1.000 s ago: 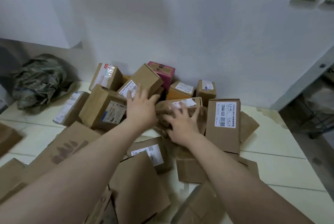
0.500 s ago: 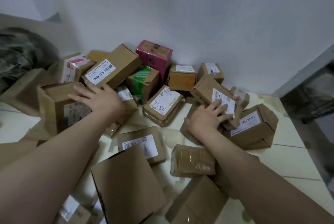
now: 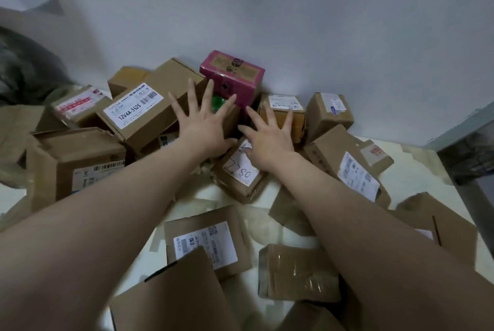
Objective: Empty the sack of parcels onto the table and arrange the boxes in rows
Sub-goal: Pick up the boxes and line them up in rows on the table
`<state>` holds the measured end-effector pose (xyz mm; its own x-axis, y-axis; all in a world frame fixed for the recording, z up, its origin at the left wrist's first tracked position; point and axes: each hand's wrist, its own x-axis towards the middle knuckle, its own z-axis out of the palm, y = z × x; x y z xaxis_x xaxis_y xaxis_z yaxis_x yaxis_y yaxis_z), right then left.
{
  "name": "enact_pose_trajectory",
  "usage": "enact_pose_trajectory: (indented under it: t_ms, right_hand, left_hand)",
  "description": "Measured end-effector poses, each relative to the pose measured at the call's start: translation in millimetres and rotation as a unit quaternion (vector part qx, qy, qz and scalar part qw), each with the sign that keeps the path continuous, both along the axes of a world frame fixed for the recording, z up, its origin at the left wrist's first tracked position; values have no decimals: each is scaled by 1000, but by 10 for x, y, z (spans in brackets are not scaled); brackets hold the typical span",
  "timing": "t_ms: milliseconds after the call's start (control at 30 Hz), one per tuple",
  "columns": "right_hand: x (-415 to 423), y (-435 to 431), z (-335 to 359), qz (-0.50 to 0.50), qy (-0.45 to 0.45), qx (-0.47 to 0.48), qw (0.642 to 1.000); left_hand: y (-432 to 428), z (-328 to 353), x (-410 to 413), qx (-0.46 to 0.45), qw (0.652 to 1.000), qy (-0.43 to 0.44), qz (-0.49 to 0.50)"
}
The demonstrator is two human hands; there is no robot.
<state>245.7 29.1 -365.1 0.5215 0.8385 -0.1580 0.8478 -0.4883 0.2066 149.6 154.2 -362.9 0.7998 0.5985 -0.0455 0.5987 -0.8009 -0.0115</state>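
Note:
Several brown cardboard parcels lie in a loose heap on the white table (image 3: 417, 170) against the wall. My left hand (image 3: 203, 122) has its fingers spread over a box wrapped in green tape (image 3: 220, 102), just below the pink box (image 3: 235, 74). My right hand (image 3: 270, 138), fingers straight, hovers over the parcel marked "80" (image 3: 240, 173) and reaches toward an orange-brown box (image 3: 286, 108). A long box labelled 12V4A-5525 (image 3: 141, 111) leans at the left. Neither hand holds anything.
The crumpled camouflage sack (image 3: 24, 71) lies at the far left by the wall. More boxes fill the near edge, among them a labelled one (image 3: 205, 242) and a taped one (image 3: 296, 272). The table's right edge drops off beside a dark gap (image 3: 470, 154).
Both hands left the outer boxes and came together at the middle of the heap, fingers spread. The view moved closer to the pile.

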Motion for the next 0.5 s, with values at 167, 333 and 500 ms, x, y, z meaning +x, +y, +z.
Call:
enact_pose_trajectory:
  t_ms: [167, 333, 500]
  right_hand:
    - [143, -88, -219, -90, -58, -37, 994]
    - [97, -294, -324, -248, -17, -47, 967]
    - [-6, -510, -231, -202, -13, 8, 979]
  left_hand:
    - [379, -81, -45, -75, 991, 0, 109]
    - [378, -118, -250, -100, 987, -18, 124]
    - [-65, -169, -596, -126, 982, -58, 128]
